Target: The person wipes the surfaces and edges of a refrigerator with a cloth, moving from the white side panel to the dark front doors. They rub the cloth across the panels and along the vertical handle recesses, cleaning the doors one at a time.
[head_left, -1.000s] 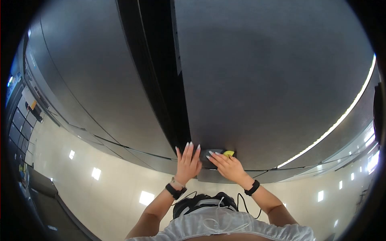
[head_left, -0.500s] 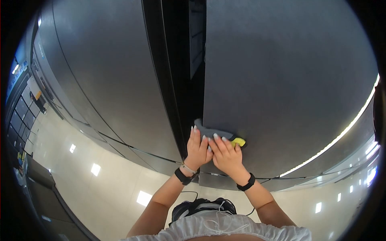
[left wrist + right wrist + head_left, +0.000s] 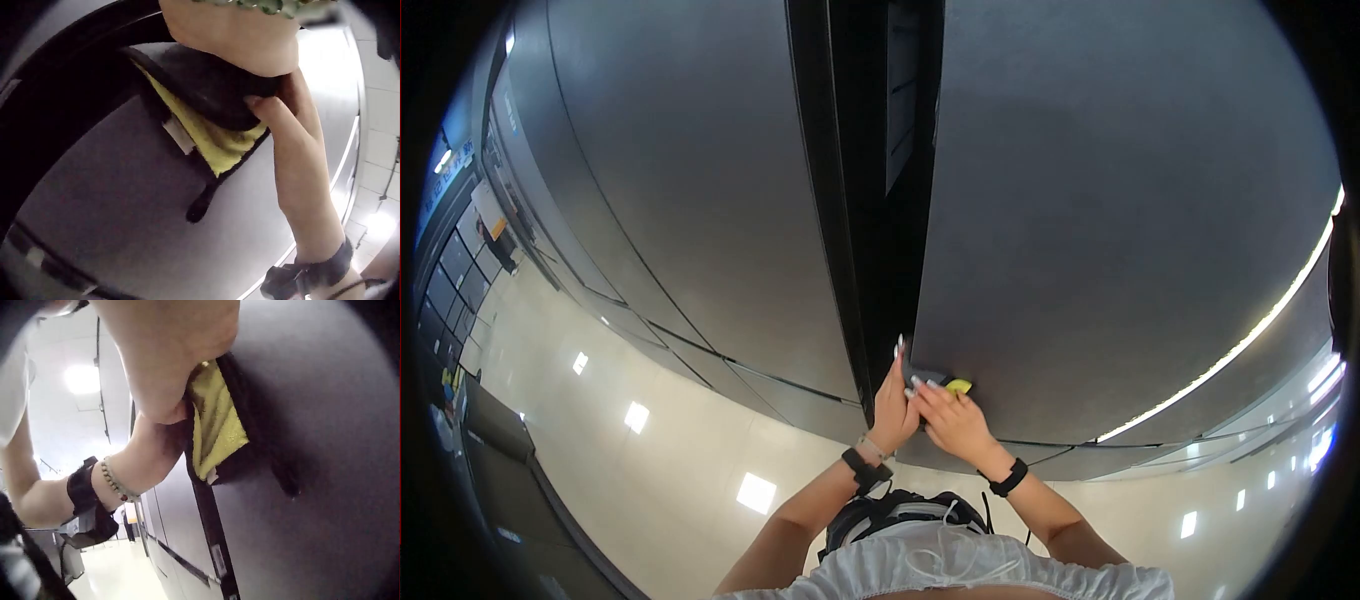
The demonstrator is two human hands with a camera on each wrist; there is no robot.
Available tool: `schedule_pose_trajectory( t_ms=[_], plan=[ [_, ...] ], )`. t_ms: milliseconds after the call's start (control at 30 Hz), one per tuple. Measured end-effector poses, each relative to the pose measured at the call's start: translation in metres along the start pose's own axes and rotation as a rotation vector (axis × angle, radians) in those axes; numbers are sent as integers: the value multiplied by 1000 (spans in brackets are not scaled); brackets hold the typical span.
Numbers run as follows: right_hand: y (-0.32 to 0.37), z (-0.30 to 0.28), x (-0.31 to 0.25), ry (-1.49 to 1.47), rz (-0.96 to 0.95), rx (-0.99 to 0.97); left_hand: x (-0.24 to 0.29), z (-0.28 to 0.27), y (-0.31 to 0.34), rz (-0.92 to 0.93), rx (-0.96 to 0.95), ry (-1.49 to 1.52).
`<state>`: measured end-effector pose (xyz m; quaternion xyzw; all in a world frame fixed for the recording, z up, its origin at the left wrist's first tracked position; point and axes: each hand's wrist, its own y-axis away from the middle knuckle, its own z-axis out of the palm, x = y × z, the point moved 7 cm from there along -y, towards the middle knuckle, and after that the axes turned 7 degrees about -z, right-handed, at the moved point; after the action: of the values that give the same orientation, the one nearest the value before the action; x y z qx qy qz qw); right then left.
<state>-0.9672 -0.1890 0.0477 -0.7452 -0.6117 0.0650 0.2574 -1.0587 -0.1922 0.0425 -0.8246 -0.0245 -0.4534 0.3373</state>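
A grey and yellow cleaning cloth (image 3: 925, 378) with dark edging lies against the lower left edge of a dark grey panel (image 3: 1120, 220). My right hand (image 3: 956, 425) lies over it with straight fingers, pressing it to the panel face. Turned edge-on beside it, my left hand (image 3: 892, 408) has its fingers straight, right at the panel's side by the dark gap (image 3: 895, 250). In the left wrist view the cloth's yellow side (image 3: 212, 140) shows with a white tag and a dark loop. Yellow folds (image 3: 219, 425) show below my right hand in the right wrist view.
Another tall grey panel (image 3: 690, 170) stands left of the gap. A bright strip (image 3: 1230, 325) runs along the right side. Pale shiny floor (image 3: 690, 450) spreads below, with dark furniture (image 3: 515, 490) at lower left and a person (image 3: 498, 243) far off.
Both hands first rose with the cloth along the panel edge, then came back down. The left hand has turned from flat to edge-on. The view has shifted, so the gap appears farther right.
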Motion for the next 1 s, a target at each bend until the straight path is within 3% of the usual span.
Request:
schedule_pose_trajectory(
  t_ms=[100,167,200,233,300,333,433,633,700,767,900,1000],
  plan=[
    [-24,-45,16,-55,55,115,39,-15,-33,44,131,136],
    [-34,-87,26,21,156,367,81,-33,-45,227,266,98],
    [-34,-93,30,90,204,397,97,-39,-49,293,327,71],
    [-34,-92,32,93,204,398,96,-39,-50,295,328,73],
    [-33,-85,35,258,213,413,102,-29,-48,465,324,-259],
    [-27,-73,35,362,186,383,85,-23,-46,454,416,-246],
    [-9,-32,30,422,67,293,51,-6,-28,525,453,-272],
    [20,21,12,436,31,227,-21,20,10,477,371,-210],
    [28,38,8,365,10,112,-34,21,22,458,304,-178],
    [37,51,5,290,23,85,-46,27,28,302,161,-256],
    [36,41,7,149,56,33,-15,14,34,300,153,-402],
    [26,2,13,140,105,105,10,11,27,227,160,-456]
  ],
)
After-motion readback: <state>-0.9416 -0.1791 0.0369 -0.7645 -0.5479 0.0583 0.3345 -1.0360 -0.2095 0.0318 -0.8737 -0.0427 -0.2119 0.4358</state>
